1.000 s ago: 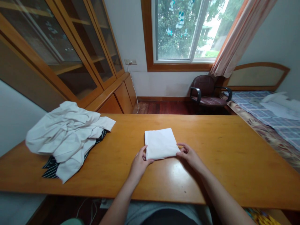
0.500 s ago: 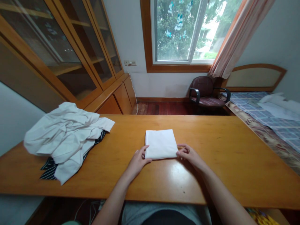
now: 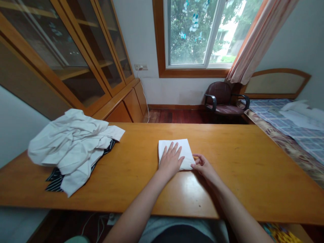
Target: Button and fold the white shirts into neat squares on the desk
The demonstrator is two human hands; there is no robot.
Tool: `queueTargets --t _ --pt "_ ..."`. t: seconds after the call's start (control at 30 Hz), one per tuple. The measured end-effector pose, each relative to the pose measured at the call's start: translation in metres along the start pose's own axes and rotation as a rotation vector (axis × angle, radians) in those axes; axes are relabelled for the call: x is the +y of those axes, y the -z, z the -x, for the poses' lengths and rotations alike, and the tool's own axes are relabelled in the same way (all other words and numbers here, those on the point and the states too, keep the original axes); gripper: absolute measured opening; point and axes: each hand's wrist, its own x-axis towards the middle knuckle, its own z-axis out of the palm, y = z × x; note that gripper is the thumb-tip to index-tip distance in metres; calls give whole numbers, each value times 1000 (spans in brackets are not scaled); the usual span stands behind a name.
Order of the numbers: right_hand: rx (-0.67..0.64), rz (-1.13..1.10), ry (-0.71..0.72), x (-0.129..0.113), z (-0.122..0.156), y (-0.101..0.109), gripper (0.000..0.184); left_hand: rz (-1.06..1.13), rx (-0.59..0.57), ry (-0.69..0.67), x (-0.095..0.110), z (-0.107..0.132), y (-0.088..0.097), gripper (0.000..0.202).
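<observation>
A small white cloth, folded into a square, lies in the middle of the wooden table. My left hand rests flat on top of it with the fingers stretched out and spread. My right hand sits at the cloth's near right corner with its fingers curled and pinched against the edge of the cloth.
A heap of crumpled white cloths lies on a dark striped cloth at the table's left. Glass-fronted wooden cabinets stand at left. Beyond the table are a brown armchair, a window and a bed.
My left hand has moved from the cloth's near left corner up onto the cloth and now lies flat on it. My right hand has stayed at the near right corner.
</observation>
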Motion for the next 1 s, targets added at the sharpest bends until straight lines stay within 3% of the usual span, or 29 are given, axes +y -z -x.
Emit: queueTargets --t 0.2,0.43,0.53,0.63,0.7,0.8,0.9,1.0 --pt "86 55 36 4 3 1 48 -17 -7 130 -13 -16 -18 61" --pt "148 -75 31 7 1 5 52 -84 -6 265 -28 -14 -17 63" --pt "218 -100 98 3 -2 8 50 -119 -6 272 -28 -14 -16 64" --pt "266 118 290 -7 -9 3 33 -133 3 258 -28 -17 -13 61" --pt "233 350 461 -14 -16 -7 25 -132 23 248 -29 -20 -12 57" --pt "100 624 664 -21 -33 -32 36 -121 35 262 -32 -24 -12 54" --pt "12 862 725 -18 -54 -59 47 -105 26 286 -34 -26 -15 55" --pt "-50 1117 675 -11 -69 -77 46 -83 18 327 -36 -25 -18 55"
